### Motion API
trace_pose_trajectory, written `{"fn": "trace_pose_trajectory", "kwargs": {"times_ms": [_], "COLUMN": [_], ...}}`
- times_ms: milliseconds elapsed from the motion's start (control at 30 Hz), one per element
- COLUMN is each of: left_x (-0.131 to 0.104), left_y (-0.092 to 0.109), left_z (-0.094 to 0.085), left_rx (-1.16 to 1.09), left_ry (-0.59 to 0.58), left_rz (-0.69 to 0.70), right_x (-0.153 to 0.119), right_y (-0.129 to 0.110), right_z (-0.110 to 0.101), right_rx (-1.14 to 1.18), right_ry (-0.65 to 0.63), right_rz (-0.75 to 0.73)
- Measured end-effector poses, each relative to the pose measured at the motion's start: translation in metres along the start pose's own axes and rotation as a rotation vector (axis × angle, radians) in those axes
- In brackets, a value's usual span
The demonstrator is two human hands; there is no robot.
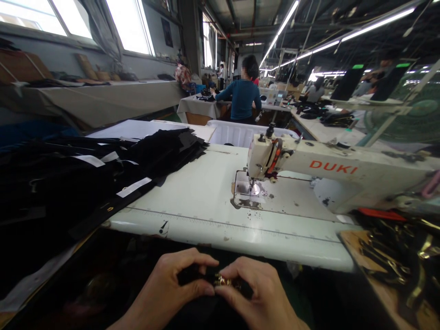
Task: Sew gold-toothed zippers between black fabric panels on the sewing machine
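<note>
Low in the view, in front of the table's edge, my two hands meet. My right hand [260, 285] pinches a small gold-coloured metal buckle [222, 278] between thumb and fingers. My left hand [182, 279] is curled beside it, closed on a black strap [191, 275] that runs up to the buckle. Dark cloth below makes the strap's ends hard to follow. Beyond the hands, a white sewing machine [302, 160] stands on the pale table [192, 192], with its needle over the plate.
A heap of black fabric pieces [85, 178] with white labels covers the left side. At right, black straps with gold-coloured hardware [395, 261] lie on a brown board [357, 238]. Behind the table are a white bin [233, 134] and a person in a blue top [242, 98].
</note>
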State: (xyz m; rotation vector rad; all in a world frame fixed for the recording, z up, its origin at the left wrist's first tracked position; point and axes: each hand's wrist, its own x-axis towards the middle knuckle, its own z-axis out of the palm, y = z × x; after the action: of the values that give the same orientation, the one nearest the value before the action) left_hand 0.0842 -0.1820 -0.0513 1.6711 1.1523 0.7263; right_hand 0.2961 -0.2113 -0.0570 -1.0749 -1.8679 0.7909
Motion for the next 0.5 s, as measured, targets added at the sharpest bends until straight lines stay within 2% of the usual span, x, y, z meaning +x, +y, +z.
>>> {"fn": "trace_pose_trajectory", "kwargs": {"times_ms": [67, 133, 267, 367, 500], "left_x": [-0.001, 0.0, 0.009, 0.026, 0.057], "left_y": [0.0, 0.002, 0.011, 0.019, 0.021], "left_z": [0.001, 0.002, -0.01, -0.034, -0.062], "left_rx": [-0.028, -0.047, 0.013, 0.059, -0.041], "left_ry": [-0.032, -0.058, -0.054, -0.058, -0.079], "left_rz": [0.026, 0.063, 0.071, -0.029, -0.307], "right_x": [-0.002, -0.002, 0.007, 0.025, 0.051], "right_y": [0.0, -0.002, -0.002, 0.007, 0.025], "right_z": [0.001, 0.002, -0.007, -0.028, -0.067], "right_rx": [-0.014, -0.006, -0.047, -0.001, 0.154], "right_ry": [0.02, 0.01, -0.11, -0.301, -0.559], "right_rz": [-0.068, -0.063, 0.185, 0.36, 0.434]}}
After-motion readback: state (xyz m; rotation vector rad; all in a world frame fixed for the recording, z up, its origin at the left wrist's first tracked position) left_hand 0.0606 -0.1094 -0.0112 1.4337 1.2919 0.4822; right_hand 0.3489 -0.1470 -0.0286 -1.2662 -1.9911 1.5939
